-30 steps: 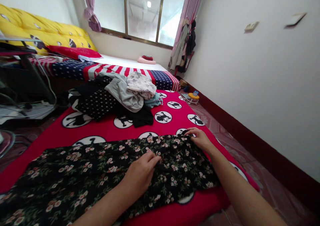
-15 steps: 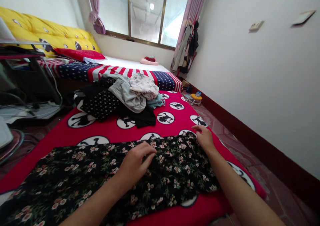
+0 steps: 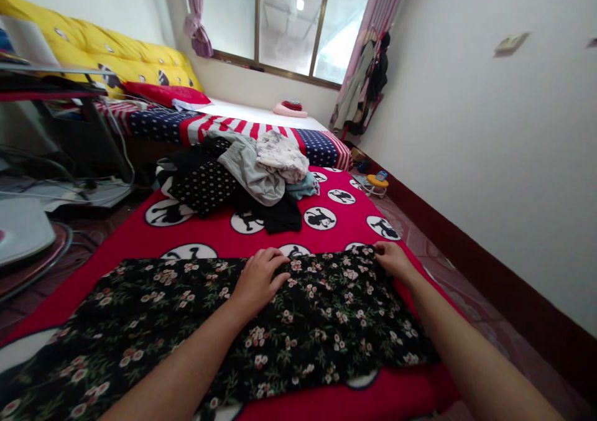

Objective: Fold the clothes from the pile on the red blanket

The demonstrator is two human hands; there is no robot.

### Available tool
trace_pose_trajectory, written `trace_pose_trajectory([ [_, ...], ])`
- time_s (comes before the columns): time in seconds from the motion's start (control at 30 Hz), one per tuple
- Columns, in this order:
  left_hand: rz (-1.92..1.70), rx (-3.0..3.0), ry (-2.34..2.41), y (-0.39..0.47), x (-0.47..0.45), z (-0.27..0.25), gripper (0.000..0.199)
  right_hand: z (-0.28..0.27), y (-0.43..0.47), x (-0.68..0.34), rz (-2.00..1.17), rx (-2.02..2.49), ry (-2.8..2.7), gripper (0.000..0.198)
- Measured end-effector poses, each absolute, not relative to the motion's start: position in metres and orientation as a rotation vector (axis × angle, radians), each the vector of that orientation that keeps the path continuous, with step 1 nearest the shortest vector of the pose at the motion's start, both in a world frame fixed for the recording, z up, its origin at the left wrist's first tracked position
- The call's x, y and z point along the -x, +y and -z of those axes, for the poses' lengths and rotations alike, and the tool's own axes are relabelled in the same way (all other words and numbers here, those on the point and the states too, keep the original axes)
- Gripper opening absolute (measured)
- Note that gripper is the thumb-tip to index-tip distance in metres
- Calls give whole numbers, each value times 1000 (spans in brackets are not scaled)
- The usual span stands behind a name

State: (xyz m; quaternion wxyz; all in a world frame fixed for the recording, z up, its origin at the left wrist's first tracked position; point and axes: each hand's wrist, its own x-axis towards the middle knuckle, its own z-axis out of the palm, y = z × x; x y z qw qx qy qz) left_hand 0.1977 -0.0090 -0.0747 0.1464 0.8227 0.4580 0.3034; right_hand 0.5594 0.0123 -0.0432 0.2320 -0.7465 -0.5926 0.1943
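A long black garment with pink flowers and green leaves (image 3: 321, 321) lies spread across the red blanket (image 3: 261, 242); I cannot tell its exact kind. My left hand (image 3: 261, 281) rests on it near the far edge, fingers stretched out and thumb apart. At the garment's far right corner, my right hand (image 3: 390, 259) pinches the cloth between thumb and fingers. Beyond both hands is a heap of clothes: a black dotted garment (image 3: 205, 188), a grey one (image 3: 254, 175), a white patterned one (image 3: 282, 153) and a light blue one (image 3: 303, 186).
Past the heap stands a bed with a stars-and-stripes cover (image 3: 153, 125) and a red pillow (image 3: 163, 94). A desk (image 3: 88, 129) with cables is on the left, near a round stool (image 3: 56, 256). To the right are a small yellow stool (image 3: 377, 181), hanging clothes (image 3: 359, 88) and a wall.
My right hand has come down onto the garment's far right corner and closed on it. My left hand has slid away from me toward the far edge. The view has turned slightly left.
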Motion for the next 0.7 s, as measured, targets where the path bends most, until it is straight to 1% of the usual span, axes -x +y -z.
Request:
trace_pose_trajectory([
  [0.07, -869, -2371, 1348, -12, -199, 73, 25, 40, 7, -566, -407, 2134, -1591, 17],
  [0.13, -874, -2371, 1369, -14, -199, 72, 26, 36, 2, -563, -193, 2179, -1578, 24],
  [0.2, -889, -2367, 1378, -15, -199, 72, 26, 33, -3, -545, 122, 2106, -1590, 34],
  [0.23, -899, -2363, 1380, -15, -199, 72, 26, 33, -6, -529, 204, 2011, -1618, 36],
  [0.27, -912, -2356, 1379, -15, -200, 73, 26, 33, -11, -510, 216, 1890, -1667, 35],
  [0.3, -930, -2343, 1376, -15, -200, 73, 26, 35, -17, -488, 150, 1757, -1738, 32],
  [0.4, -1032, -2253, 1333, -14, -200, 73, 25, 47, -38, -420, -165, 1415, -1987, 27],
  [0.47, -1092, -2184, 1299, -15, -193, 72, 25, 60, -49, -389, -278, 1310, -2087, 23],
  [0.6, -1033, -2234, 1371, -20, -146, 68, 32, 79, -54, -372, -224, 1262, -2108, 18],
  [0.7, -909, -2345, 1624, -26, -86, 67, 33, 83, -54, -376, -186, 1235, -2104, 18],
])
